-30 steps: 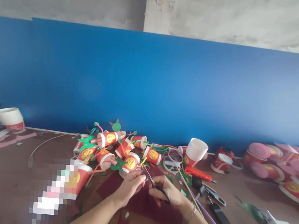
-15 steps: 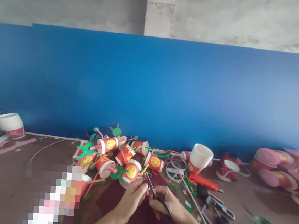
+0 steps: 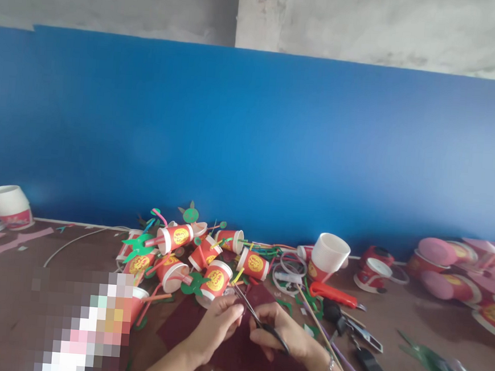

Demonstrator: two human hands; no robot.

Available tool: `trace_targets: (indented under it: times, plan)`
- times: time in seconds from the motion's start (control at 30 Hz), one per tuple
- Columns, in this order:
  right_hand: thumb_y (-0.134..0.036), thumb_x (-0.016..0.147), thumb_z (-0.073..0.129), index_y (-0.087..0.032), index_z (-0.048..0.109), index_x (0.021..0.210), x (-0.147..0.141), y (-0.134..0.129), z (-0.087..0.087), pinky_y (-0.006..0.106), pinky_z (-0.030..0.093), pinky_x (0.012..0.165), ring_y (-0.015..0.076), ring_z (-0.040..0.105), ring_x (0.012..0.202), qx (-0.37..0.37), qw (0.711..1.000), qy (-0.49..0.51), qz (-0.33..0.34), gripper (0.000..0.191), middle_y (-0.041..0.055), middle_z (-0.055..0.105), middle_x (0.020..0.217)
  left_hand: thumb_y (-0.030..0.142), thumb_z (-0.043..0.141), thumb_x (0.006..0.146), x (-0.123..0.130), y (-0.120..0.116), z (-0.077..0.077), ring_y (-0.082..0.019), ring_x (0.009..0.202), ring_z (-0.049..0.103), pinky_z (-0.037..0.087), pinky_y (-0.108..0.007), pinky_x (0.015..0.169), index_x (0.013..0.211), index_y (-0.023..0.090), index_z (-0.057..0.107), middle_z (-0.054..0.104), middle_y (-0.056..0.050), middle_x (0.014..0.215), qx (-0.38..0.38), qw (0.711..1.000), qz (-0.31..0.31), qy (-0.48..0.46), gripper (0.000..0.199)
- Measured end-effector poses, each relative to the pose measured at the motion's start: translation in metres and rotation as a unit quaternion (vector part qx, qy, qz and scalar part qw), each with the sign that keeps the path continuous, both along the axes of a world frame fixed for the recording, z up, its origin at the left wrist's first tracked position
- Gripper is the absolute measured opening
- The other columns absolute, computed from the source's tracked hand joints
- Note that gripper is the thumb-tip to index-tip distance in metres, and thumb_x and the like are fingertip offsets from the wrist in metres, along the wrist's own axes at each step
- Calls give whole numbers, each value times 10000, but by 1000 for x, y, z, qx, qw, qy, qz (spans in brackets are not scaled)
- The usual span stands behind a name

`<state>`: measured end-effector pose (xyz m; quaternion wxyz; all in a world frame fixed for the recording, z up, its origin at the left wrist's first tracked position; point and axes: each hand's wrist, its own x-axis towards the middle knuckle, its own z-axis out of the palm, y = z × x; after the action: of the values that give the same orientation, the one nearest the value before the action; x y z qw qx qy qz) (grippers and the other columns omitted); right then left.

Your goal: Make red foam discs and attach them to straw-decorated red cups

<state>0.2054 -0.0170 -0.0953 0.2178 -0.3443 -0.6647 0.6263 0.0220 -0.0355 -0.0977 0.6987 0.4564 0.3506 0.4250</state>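
Lower centre: right hand (image 3: pixel 277 328) gripping scissors (image 3: pixel 257 320); left hand (image 3: pixel 218 324) pinching something indistinct. Cutting seems unfinished; several cups (image 3: pixel 216 279) already bear green cutouts (image 3: pixel 194 284).

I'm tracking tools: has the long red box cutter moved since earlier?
No: the red box cutter keeps its place before the white paper cup; only the view shifted.

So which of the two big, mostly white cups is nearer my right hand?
The white cup just behind the red-handled tool. The other white cup stands at the far left, beyond the pile of red cups.
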Motion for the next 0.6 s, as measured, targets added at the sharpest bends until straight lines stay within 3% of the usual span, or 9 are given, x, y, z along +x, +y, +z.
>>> trace_targets:
  times: [0.6]
  plan:
    - [-405, 705, 724, -136, 571, 673, 4, 2, 8, 138, 291, 351, 45, 437, 332, -48, 998, -4, 32, 311, -55, 537, 445, 375, 604, 697, -4, 5, -6, -32, 366, 101, 52, -226, 387, 520, 210, 359, 232, 122, 414, 2, 999, -36, -38, 344]
